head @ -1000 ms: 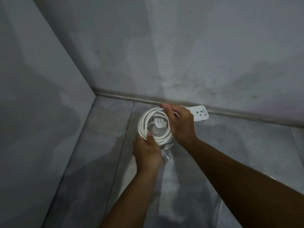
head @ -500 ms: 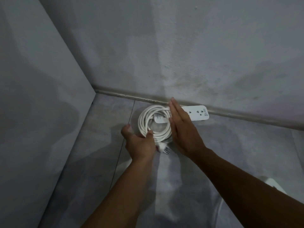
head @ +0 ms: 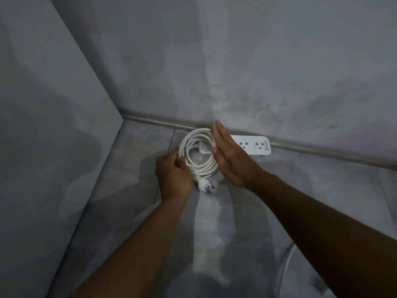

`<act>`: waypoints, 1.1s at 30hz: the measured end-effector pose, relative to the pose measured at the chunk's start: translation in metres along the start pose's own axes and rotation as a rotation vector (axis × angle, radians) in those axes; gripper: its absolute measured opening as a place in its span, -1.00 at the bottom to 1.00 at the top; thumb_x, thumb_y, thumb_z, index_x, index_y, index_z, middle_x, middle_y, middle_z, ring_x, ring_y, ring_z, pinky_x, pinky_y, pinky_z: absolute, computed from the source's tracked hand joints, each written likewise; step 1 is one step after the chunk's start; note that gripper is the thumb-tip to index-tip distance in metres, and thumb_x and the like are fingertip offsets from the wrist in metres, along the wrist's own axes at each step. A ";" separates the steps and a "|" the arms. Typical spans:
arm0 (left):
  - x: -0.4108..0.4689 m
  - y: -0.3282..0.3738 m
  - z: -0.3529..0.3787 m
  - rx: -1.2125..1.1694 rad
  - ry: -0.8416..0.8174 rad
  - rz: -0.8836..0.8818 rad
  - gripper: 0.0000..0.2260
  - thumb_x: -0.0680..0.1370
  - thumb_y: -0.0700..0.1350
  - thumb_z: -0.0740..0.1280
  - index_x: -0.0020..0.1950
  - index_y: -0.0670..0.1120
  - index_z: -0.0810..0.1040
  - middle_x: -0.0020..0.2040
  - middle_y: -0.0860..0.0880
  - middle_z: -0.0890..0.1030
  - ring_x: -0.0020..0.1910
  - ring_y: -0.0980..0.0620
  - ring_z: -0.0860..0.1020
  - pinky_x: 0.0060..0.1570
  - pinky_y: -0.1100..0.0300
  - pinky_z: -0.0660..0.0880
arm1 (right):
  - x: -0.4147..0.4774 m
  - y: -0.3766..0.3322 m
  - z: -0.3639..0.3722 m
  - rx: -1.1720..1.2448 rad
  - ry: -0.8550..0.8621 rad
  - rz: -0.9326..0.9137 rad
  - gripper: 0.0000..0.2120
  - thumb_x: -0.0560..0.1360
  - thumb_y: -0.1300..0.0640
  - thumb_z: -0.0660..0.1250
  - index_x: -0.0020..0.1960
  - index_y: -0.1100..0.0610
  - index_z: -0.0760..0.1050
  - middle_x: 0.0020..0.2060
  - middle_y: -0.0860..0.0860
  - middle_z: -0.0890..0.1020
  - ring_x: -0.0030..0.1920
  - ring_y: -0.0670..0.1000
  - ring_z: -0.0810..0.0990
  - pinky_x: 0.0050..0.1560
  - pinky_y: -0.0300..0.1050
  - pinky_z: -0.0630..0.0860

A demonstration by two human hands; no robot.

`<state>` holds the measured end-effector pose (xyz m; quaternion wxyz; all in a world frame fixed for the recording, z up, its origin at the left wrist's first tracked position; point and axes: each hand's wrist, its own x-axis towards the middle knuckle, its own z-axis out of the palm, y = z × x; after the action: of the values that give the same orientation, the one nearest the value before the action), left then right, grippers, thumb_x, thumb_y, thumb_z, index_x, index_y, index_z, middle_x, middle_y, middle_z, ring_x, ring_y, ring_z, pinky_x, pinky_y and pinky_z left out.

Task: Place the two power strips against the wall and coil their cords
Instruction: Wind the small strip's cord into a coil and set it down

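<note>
Power strip (head: 255,145), white: lies flat on the floor (head: 300,190), long back edge against the skirting (head: 163,122) at the foot of the wall (head: 236,61). Two socket groups show; the left end is hidden under the coil and the right hand. Position matches the half-second-earlier frame; a second ago the right hand was closed over its left end, with only the far end showing.

Cord coil (head: 198,153), white: several loops gathered into a rough ring, set down on the floor at the strip's left end and overlapping it. A second ago the ring was gripped on both sides; now it rests on the tile, loops somewhat loose at the near edge.

Plug (head: 205,187), white, pins visible: sticks out of the coil's near edge, pointing toward the camera, just beside the left hand.

Left hand (head: 174,175): fingers curled round the coil's near-left arc, holding the loops together.

Right hand (head: 231,155): opened from its earlier grip into a flat palm, fingers straight and pressed together, edge-on against the coil's right side, fingertips near the skirting. It grips nothing.

Judgement: the change from gripping to patting suggests this strip and coil are being squared up and are nearly finished; release may let the loops spring.

Second cord (head: 284,274), pale, blurred: curves along the lower right floor. Its strip is not in view, so that half of the task looks outstanding.
</note>
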<state>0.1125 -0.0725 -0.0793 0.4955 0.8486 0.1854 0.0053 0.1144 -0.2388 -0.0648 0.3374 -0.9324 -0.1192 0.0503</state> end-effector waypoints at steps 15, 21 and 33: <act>0.003 -0.013 0.006 -0.034 0.116 0.029 -0.71 0.59 -0.33 0.25 0.25 -0.19 0.63 0.11 -0.26 0.61 0.10 -0.16 0.59 0.01 0.40 0.32 | 0.004 0.002 0.005 -0.252 0.044 0.112 -0.27 0.58 -0.23 0.20 0.58 0.19 0.18 0.52 0.17 0.36 0.50 0.17 0.33 0.50 0.06 0.25; 0.012 -0.015 0.004 -0.078 0.131 0.048 -0.68 0.55 -0.27 0.22 0.21 -0.08 0.65 0.10 -0.11 0.68 0.11 -0.06 0.62 0.18 0.09 0.53 | 0.006 -0.001 -0.001 -0.382 -0.087 0.119 -0.06 0.46 -0.48 -0.12 0.63 0.12 -0.03 0.63 0.07 0.08 0.62 0.12 -0.01 0.57 0.23 0.05; 0.015 -0.028 0.007 0.252 -0.066 0.331 -0.48 0.51 -0.31 0.34 0.48 -0.22 0.35 0.42 -0.27 0.42 0.37 -0.26 0.40 0.34 0.00 0.34 | 0.015 -0.005 0.012 -0.582 0.150 0.093 0.15 0.20 -0.72 0.02 0.39 0.17 0.43 0.16 0.20 0.53 0.06 0.16 0.53 0.02 0.08 0.45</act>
<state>0.1191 -0.0614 -0.1092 0.3835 0.9225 0.0264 0.0357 0.1263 -0.2243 -0.0709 0.0611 -0.9955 -0.0607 -0.0395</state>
